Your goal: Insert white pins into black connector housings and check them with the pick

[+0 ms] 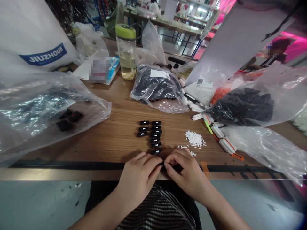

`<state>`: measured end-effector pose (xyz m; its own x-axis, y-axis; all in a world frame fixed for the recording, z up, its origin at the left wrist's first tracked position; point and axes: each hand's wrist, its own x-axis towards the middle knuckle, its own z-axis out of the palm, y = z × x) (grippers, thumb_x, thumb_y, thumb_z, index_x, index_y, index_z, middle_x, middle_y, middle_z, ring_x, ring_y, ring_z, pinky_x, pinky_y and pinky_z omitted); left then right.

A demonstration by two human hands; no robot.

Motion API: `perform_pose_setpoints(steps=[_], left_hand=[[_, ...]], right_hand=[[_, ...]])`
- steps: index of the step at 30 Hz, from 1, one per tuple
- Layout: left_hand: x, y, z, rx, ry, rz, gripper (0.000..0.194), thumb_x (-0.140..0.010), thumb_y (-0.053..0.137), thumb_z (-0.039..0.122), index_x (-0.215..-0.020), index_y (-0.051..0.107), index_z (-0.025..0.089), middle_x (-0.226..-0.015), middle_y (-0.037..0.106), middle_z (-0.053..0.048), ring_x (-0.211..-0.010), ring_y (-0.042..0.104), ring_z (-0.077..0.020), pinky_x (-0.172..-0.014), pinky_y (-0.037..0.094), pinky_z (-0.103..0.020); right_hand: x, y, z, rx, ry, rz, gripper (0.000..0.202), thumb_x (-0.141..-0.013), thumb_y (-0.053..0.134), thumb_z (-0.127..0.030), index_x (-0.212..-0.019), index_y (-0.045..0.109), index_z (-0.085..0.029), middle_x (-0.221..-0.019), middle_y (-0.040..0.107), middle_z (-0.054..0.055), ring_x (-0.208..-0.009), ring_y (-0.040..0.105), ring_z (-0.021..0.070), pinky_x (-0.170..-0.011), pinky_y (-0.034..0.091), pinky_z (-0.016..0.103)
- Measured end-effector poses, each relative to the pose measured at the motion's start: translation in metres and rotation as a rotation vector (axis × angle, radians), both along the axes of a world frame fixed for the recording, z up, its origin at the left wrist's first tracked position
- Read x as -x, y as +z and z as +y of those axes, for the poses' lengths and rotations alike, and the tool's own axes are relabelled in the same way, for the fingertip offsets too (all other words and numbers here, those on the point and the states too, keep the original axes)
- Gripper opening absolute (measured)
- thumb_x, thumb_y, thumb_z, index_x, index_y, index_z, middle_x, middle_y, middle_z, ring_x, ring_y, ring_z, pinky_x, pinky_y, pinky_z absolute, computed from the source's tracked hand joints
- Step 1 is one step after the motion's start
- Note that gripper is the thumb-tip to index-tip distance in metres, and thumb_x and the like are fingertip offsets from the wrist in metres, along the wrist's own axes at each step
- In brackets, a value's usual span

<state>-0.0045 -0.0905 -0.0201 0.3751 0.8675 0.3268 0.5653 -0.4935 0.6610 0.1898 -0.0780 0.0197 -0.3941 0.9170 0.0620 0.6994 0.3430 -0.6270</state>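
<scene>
Near the table's front edge, my left hand (141, 172) is closed on a small black part, mostly hidden by my fingers. My right hand (183, 169) meets it from the right, thumb and forefinger pinched at the same part; what else it may hold is too small to make out. Just beyond my hands, several small black blocks with white dots lie in two columns, a shorter left column (143, 129) and a longer right column (155, 135). To their right is a pile of tiny white pieces (194, 139), with a few more scattered close to my right hand.
A clear bag of black parts (157, 84) lies behind the blocks, beside a green-lidded bottle (126, 52). Large plastic bags flank both sides, the left one (91, 111) holding black pieces. White strips (226, 145) and an orange-ended piece (237, 157) lie right.
</scene>
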Motion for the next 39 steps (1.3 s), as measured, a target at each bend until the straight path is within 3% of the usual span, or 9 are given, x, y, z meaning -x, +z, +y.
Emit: perform_pose_setpoints(steps=[7, 20, 28, 34, 39], left_hand=[[-0.001, -0.003, 0.001, -0.009, 0.014, -0.009, 0.012, -0.096, 0.057, 0.021, -0.104, 0.065, 0.022, -0.093, 0.072, -0.002, -0.084, 0.064, -0.0213, -0.076, 0.055, -0.040], [0.000, -0.001, 0.000, 0.002, 0.000, -0.015, 0.012, -0.096, 0.056, 0.019, -0.104, 0.064, 0.021, -0.093, 0.071, -0.001, -0.084, 0.064, -0.0205, -0.076, 0.054, -0.039], [0.000, -0.002, -0.001, 0.004, 0.018, -0.006, 0.010, -0.096, 0.058, 0.022, -0.102, 0.065, 0.022, -0.093, 0.072, 0.000, -0.083, 0.064, -0.0209, -0.075, 0.054, -0.039], [-0.001, -0.003, 0.000, -0.012, 0.022, -0.013, 0.010, -0.095, 0.058, 0.020, -0.102, 0.065, 0.022, -0.093, 0.072, 0.000, -0.083, 0.064, -0.0207, -0.075, 0.054, -0.038], [-0.001, -0.002, 0.001, -0.033, 0.014, -0.028, 0.011, -0.095, 0.057, 0.020, -0.102, 0.066, 0.021, -0.092, 0.072, 0.000, -0.081, 0.064, -0.0198, -0.074, 0.053, -0.037]], right_hand=[[-0.005, -0.002, 0.001, 0.070, -0.024, 0.044, 0.013, -0.088, 0.058, -0.017, -0.075, 0.058, -0.022, -0.072, 0.060, -0.002, -0.073, 0.053, 0.0155, -0.074, 0.040, 0.033], [0.000, -0.001, 0.000, 0.005, 0.000, -0.008, 0.012, -0.088, 0.059, -0.015, -0.076, 0.057, -0.020, -0.075, 0.060, -0.001, -0.077, 0.053, 0.0159, -0.079, 0.038, 0.034], [-0.001, 0.010, -0.002, -0.168, 0.076, -0.087, 0.013, -0.092, 0.058, -0.017, -0.086, 0.069, -0.022, -0.078, 0.067, -0.001, -0.076, 0.059, 0.0158, -0.080, 0.036, 0.037], [0.002, 0.006, -0.010, -0.292, 0.060, -0.144, 0.016, -0.090, 0.060, -0.015, -0.090, 0.074, -0.023, -0.078, 0.069, 0.001, -0.077, 0.060, 0.0188, -0.077, 0.036, 0.038], [-0.015, 0.003, -0.007, -0.232, 0.050, -0.085, 0.018, -0.092, 0.059, -0.019, -0.096, 0.074, -0.025, -0.081, 0.071, 0.001, -0.078, 0.063, 0.0179, -0.077, 0.041, 0.037]])
